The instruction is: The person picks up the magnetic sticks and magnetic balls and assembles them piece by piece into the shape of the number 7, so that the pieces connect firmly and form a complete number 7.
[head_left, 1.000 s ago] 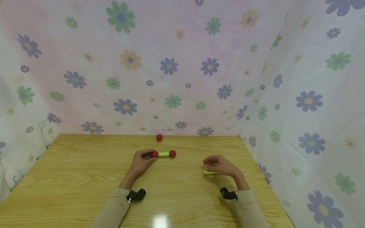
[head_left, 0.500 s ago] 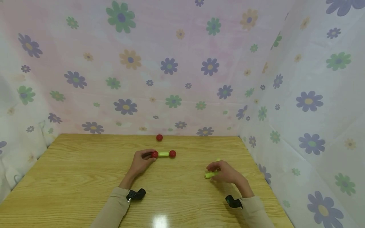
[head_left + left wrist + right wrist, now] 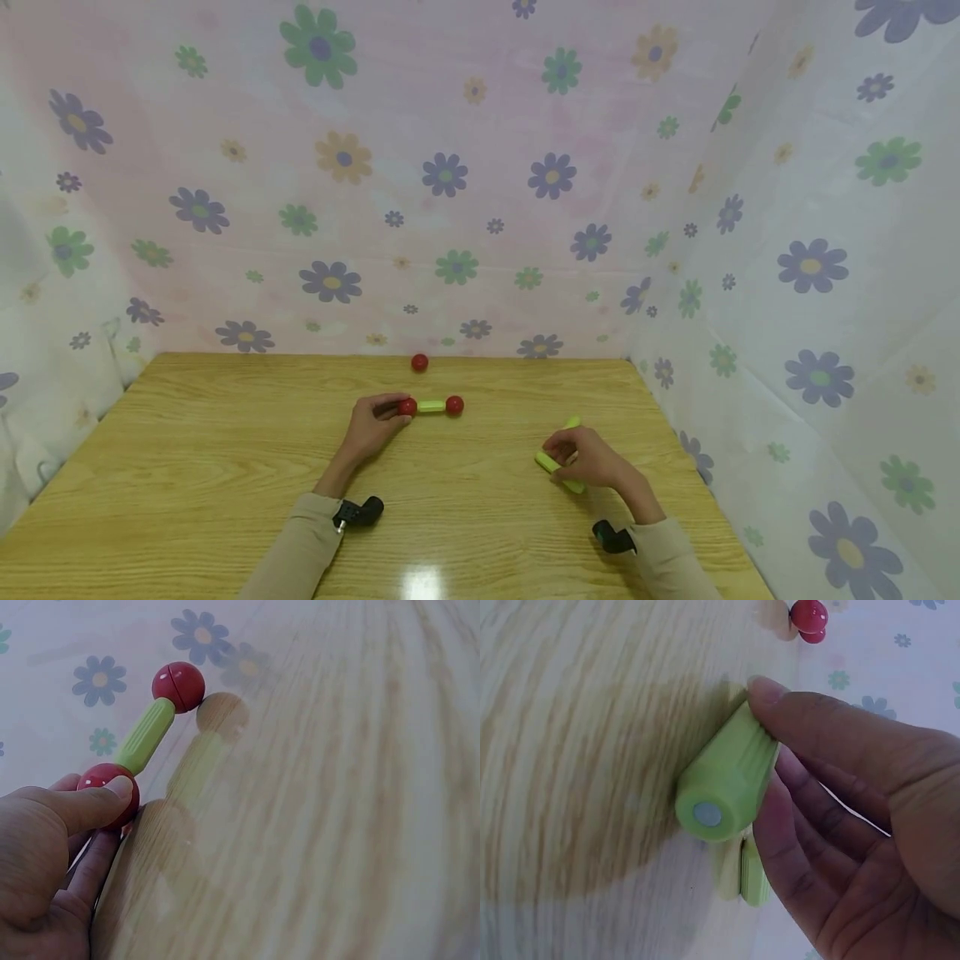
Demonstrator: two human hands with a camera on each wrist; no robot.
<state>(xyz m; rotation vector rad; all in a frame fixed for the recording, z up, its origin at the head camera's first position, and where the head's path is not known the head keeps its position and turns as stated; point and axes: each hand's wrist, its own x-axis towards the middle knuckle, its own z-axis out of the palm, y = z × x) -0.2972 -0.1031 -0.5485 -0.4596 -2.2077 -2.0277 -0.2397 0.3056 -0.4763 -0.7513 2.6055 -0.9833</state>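
Note:
My left hand [image 3: 371,429] pinches a red ball [image 3: 107,780] between thumb and fingers. That ball is joined to a light-green ribbed rod [image 3: 146,735], whose far end meets a second red ball [image 3: 178,686]; the assembly lies on the wooden table. Over on the right, my right hand [image 3: 594,460] pinches another green rod [image 3: 724,776] with thumb and fingers, near the tabletop. A round grey disc [image 3: 707,814] shows in that rod's end. Beyond the fingers lies one more green rod [image 3: 573,422], partly hidden by the hand in the head view.
A loose red ball [image 3: 420,362] rests near the back edge of the table [image 3: 225,442]. Flower-print cloth [image 3: 495,250] rises behind the table and along both sides. Each wrist wears a small black camera [image 3: 362,511].
My right hand has shifted slightly right and toward me and taken hold of a green rod, which has turned to a different slant. The left hand and its ball-and-rod assembly stay put.

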